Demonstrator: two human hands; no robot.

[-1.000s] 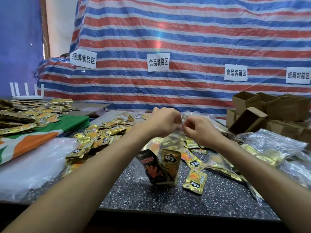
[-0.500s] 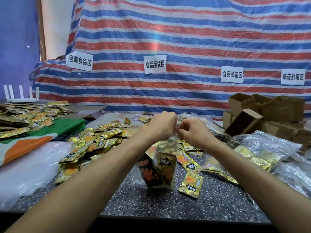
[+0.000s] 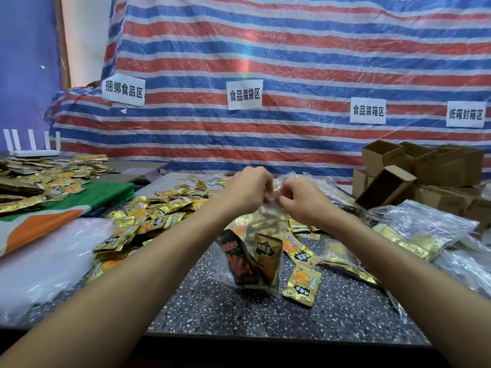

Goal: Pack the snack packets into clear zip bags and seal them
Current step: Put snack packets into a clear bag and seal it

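While the left hand and the right hand are raised close together over the speckled dark bench, each grip is curled and pinching the top edge of a clear zip bag, the fingertips of the two nearly meeting. The bag hangs down between the forearms; whether its bottom touches the bench I cannot tell. Low inside it stand a dark snack packet with orange print and a gold snack packet, side by side and tilted. Just to the right of the bag a loose gold packet lies flat on the bench. A heap of gold packets spreads across the bench to the left, beside a green and orange cloth and a sheet of cloudy plastic. On the right lie filled clear bags, and behind them a pile of open cardboard boxes. A red, white and blue striped tarp with paper signs hangs at the back
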